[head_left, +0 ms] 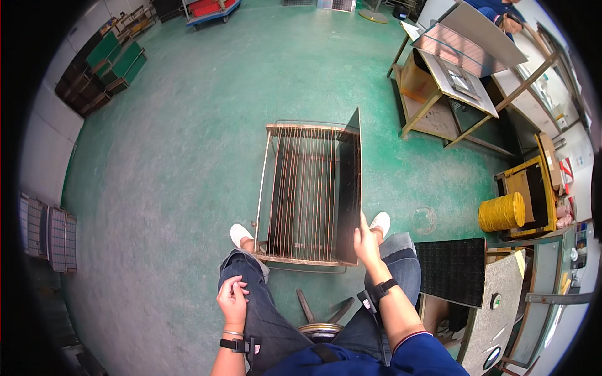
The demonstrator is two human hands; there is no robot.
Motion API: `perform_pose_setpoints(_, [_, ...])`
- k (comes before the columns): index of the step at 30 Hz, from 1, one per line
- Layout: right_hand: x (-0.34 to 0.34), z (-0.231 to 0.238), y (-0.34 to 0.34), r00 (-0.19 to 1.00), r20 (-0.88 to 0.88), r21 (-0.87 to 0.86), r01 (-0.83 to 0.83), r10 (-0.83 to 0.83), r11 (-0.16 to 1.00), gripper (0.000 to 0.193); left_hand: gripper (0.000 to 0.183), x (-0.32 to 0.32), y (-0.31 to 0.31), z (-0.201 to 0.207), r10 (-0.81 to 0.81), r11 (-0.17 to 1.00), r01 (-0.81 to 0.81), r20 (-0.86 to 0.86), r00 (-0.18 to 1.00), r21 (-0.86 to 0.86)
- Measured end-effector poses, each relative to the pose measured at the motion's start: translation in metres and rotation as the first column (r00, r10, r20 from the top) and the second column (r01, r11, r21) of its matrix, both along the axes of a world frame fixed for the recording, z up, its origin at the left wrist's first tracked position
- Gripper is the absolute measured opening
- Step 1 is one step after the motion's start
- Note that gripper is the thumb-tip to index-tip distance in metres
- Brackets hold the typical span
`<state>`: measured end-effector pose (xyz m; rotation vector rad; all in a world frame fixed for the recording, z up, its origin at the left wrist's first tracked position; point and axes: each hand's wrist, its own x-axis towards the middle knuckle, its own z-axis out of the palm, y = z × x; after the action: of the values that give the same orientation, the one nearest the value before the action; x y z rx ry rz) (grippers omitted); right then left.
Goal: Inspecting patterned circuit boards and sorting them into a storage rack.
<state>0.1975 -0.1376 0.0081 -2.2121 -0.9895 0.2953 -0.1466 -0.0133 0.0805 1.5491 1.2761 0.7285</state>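
Observation:
A wire-strung metal rack (pixel 301 260) stands on the floor between my feet, with many thin, copper-coloured wires running lengthwise across its frame. At the rack's right side a thin dark panel (pixel 350 182) stands upright on its long edge. My right hand (pixel 365 243) is closed on the near end of this panel, thumb up along its edge. Over my left thigh rests my left hand (pixel 232 302), its fingers loosely bent and nothing visible in them. Whether other panels sit among the wires is hard to make out.
By my right knee a black gridded panel (pixel 451 269) lies beside a grey worktop (pixel 501 301). A yellow spool (pixel 501 212) is farther right. At the far right, a person (pixel 505 19) is behind a metal-framed table (pixel 461 84). Gridded panels (pixel 61 238) lean at the left.

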Motion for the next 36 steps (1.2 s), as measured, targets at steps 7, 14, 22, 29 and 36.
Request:
perform_pose_setpoints(7, [-0.021,0.007,-0.002,0.999,-0.045,-0.057,0.001,-0.004,0.998,0.063,0.016,-0.001,0.000,0.000,0.013,1.000,-0.013,-0.027,1.000,-0.013])
perform_pose_setpoints(14, [-0.004,0.001,0.005,0.999,-0.044,-0.019,-0.008,0.008,1.000,0.064,0.016,0.005,0.000,0.005,-0.011,1.000,0.012,-0.061,0.998,0.012])
perform_pose_setpoints(22, [-0.026,0.007,-0.005,0.995,-0.100,-0.040,0.005,-0.009,0.999,0.066,0.017,0.002,0.000,0.004,0.018,1.000,-0.018,-0.074,0.997,-0.003])
perform_pose_setpoints(29, [-0.017,-0.012,0.012,0.998,-0.050,-0.129,-0.030,0.024,0.991,0.067,0.016,0.004,0.000,0.001,-0.003,1.000,0.006,-0.093,0.996,0.030])
perform_pose_setpoints(36, [-0.027,-0.012,0.011,0.999,-0.003,-0.160,0.039,-0.040,0.986,0.068,0.017,0.005,-0.001,0.003,0.008,1.000,-0.007,-0.083,0.997,0.018])
